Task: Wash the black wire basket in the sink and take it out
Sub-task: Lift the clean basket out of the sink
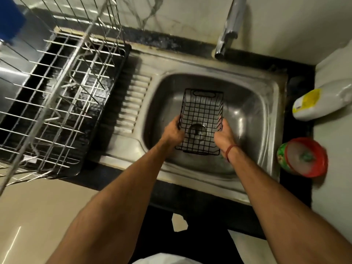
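The black wire basket [201, 113] sits inside the steel sink [266, 115], its open side facing up and its near end over the drain [197, 130]. My left hand [174, 131] grips the basket's left wall near its front corner. On the other side my right hand [223, 135] holds the right wall, a red thread around that wrist. The tap [229, 29] stands above the sink's far rim, and no water is seen running from it.
A tall steel dish rack [62, 88] fills the drainboard on the left. At the right, on the counter, lie a white bottle with a yellow label [322, 102] and a red-rimmed round tub [302, 158]. A black counter edge runs along the sink's front.
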